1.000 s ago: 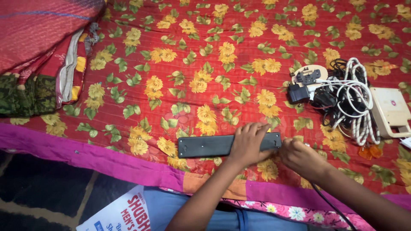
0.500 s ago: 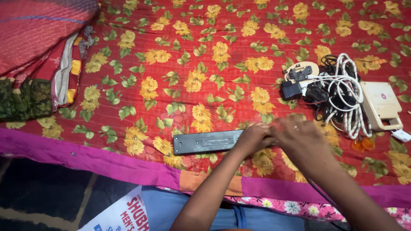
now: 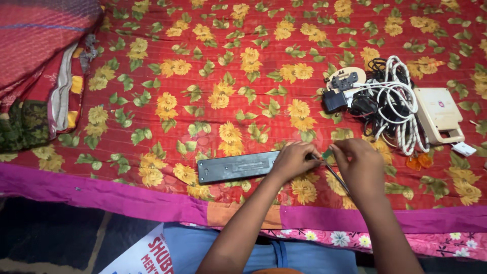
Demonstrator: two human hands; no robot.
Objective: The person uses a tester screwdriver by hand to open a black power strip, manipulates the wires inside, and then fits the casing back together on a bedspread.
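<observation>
The red floral bedspread (image 3: 203, 61) filled nearly the whole view, its magenta border (image 3: 101, 195) running along the near edge just ahead of your knees. On the far left sat a stack of folded cloths (image 3: 35, 66), well apart from your work. Up at the right lay the tangle of white and black cables (image 3: 390, 101) with a cream box (image 3: 439, 114) just beside it, near your right hand.

The long dark power strip (image 3: 236, 166) lay flat on the bedspread, close to the border, and your left hand (image 3: 293, 161) had its grip closed over the strip's right end. Your right hand (image 3: 361, 165) was pinched narrow on a thin dark tool or wire (image 3: 336, 176) with a small green piece (image 3: 327, 152) at its tip; which of the 2 it was, I couldn't tell. That tip met the strip's end between your 2 hands.

To do this well, you wanted the left hand pressing the strip firmly down so it couldn't slide on the soft cloth, and the right hand working in line with the strip's end, not at a slant.

Room was good to the left of the strip and beyond it. The near edge was tight, and the cable pile crowded your right side.
</observation>
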